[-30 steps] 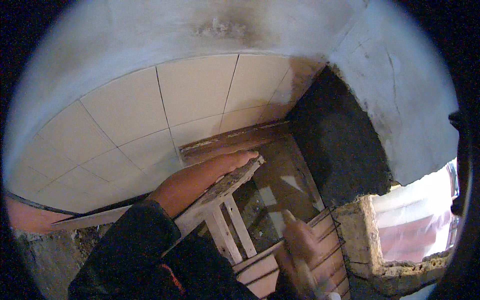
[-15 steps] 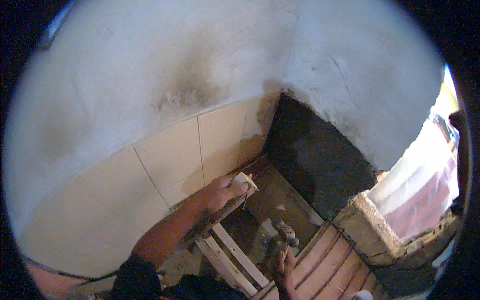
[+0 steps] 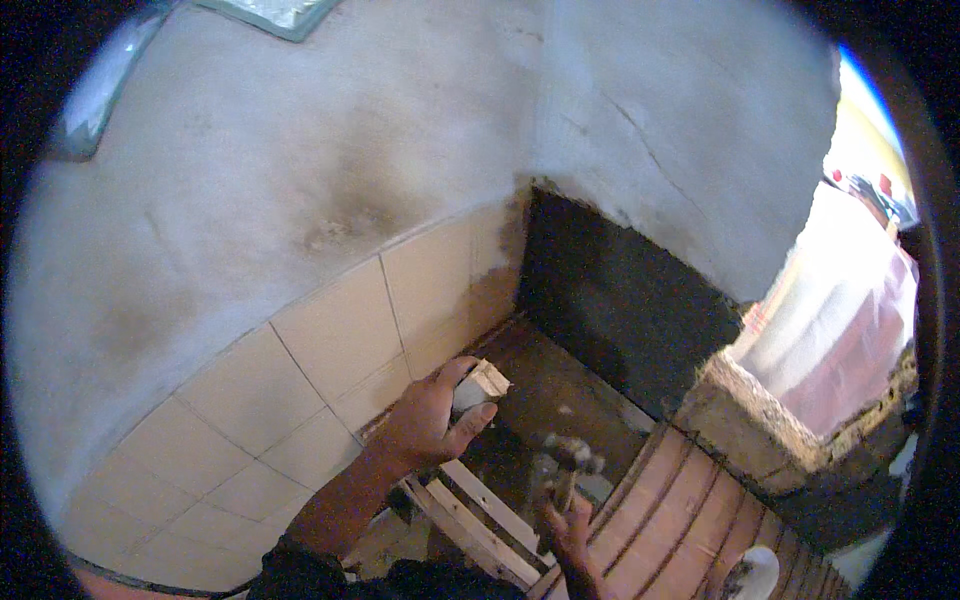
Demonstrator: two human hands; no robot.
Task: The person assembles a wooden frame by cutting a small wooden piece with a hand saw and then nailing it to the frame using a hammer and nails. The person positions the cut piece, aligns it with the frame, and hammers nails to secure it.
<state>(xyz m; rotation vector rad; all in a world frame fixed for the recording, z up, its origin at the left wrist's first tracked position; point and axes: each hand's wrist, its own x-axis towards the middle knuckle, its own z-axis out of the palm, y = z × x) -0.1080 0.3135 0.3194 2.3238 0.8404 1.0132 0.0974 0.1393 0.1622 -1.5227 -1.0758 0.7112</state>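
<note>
Head view, looking down into a wall corner: left hand [image 3: 432, 420] closed around the top end of a wooden frame [image 3: 478, 505], thumb and fingers wrapped over its pale end block beside the tiled wall [image 3: 330, 350]. Right hand [image 3: 568, 530] closed on the handle of a hammer [image 3: 570, 462], head blurred and raised over the dark floor gap near the frame's upper end. Frame of pale slats slanting from the lower middle up toward the corner, resting close against the lowest row of cream tiles. Best kept steady by the left hand, thumb clear of the striking line, hammer blows short and square, since the blurred head hints at motion and exact contact cannot be told. Tight quarters: tiles just left, a dark unplastered panel [image 3: 620, 300] straight ahead, a rough brick ledge [image 3: 760, 420] to the right beneath a bright opening. Ribbed reddish boards [image 3: 690, 520] lying under the right forearm, a small white object at the lower edge too unclear to name. Open room mainly above and toward the body; little sideways swing before tile edges or brick.
</note>
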